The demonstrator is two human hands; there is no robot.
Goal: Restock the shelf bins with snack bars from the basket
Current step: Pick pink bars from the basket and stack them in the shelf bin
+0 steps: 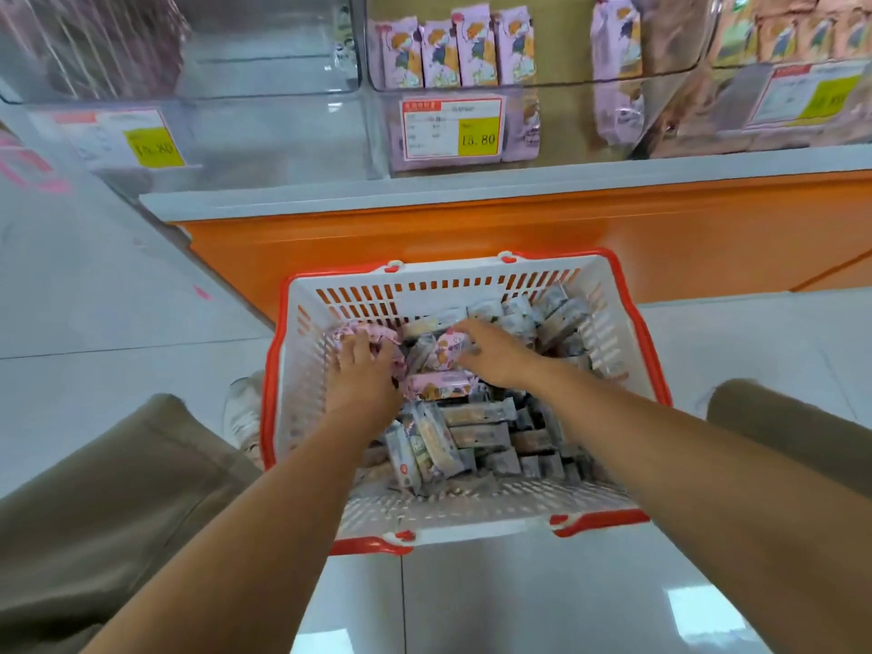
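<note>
**A:** What can't you make out?

**B:** The grey snack bars (476, 436) heaped in the basket (608, 332) are too blurred to count. The right bin (726, 101), beyond the basket, is cut off.

**A:** Counts?

**B:** Three bins and three price tags (453, 129). Four pink packs (457, 49) stand upright in the middle bin (561, 82), straight beyond the basket.

**A:** Hands?

**B:** Both are inside the basket. The left hand (363, 370) curls over a bunch of pink bars (358, 332). The right hand (495, 356) touches a single pink bar (448, 346), but I cannot tell its grip.
</note>
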